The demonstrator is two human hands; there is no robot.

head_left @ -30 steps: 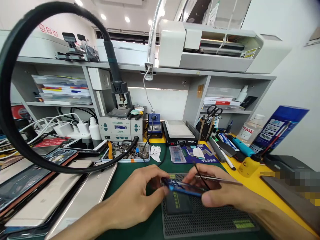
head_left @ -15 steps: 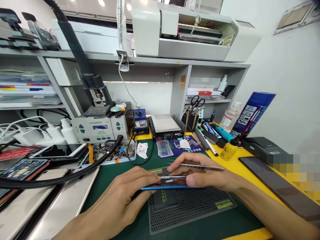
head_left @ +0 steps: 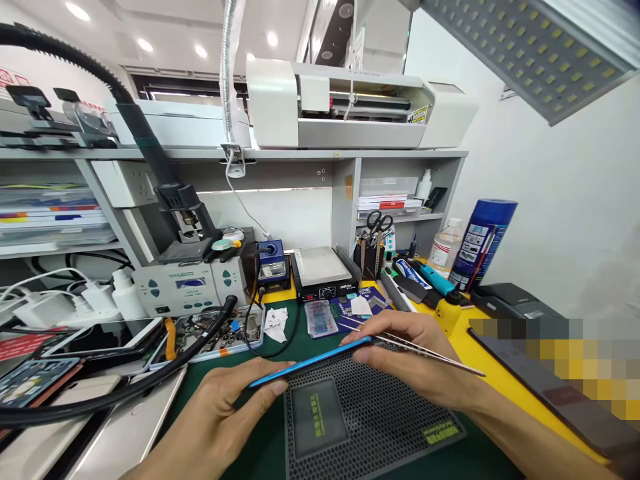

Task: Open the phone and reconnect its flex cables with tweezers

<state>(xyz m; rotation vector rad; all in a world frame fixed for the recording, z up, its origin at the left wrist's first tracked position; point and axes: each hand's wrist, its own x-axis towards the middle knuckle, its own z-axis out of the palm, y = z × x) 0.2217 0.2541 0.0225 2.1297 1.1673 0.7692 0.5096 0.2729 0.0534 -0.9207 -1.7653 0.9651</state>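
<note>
A slim blue phone [head_left: 313,362], seen almost edge-on, is held above the grey honeycomb mat [head_left: 385,417]. My left hand [head_left: 227,400] pinches its left end, fingers on top and thumb beneath. At the right end, the thumb and fingertips of my right hand [head_left: 413,353] grip the phone. Metal tweezers [head_left: 430,355] lie across that same hand, tips pointing left past the fingers and tail end sticking out to the right. The phone tilts, its right end higher. Its broad faces are mostly hidden from this angle.
Behind the mat stand a hot plate [head_left: 325,273], a hot-air station [head_left: 190,287] and a tray of small parts [head_left: 253,333]. A black hose [head_left: 165,373] crosses the left side above several phones. A yellow bottle [head_left: 449,310] is at the right. An LED lamp [head_left: 545,50] hangs overhead.
The phone has tipped from about level to right end up, so its blue side faces me more. Both hands have shifted slightly left. The view has tilted upward, bringing the lamp in.
</note>
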